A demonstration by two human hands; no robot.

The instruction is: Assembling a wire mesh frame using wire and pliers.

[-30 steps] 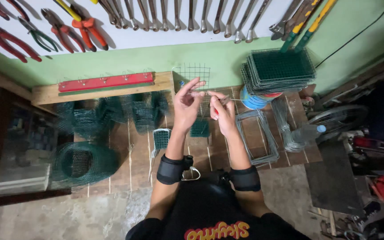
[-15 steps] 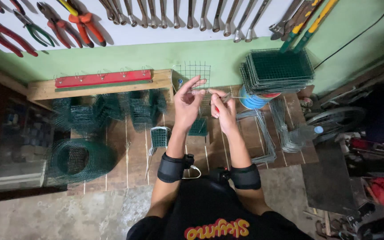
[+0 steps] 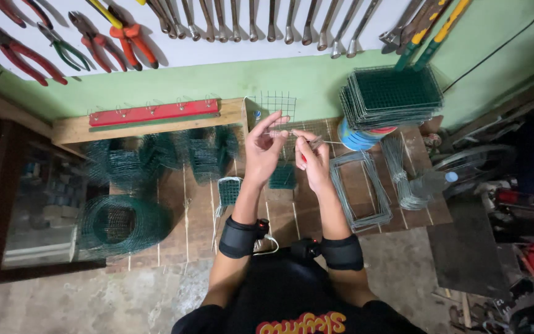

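The left hand (image 3: 262, 147) and the right hand (image 3: 312, 158) were raised together over the wooden table (image 3: 199, 210), pinching a thin wire (image 3: 285, 132) between them. The left thumb and forefinger closed on one end, other fingers fanned open; the right fingers curled shut around the other, with something red in the grip — too small to tell what. The wire looked light, springy and slippery, best held near its ends. A small green mesh piece (image 3: 282, 176) lay just below the hands.
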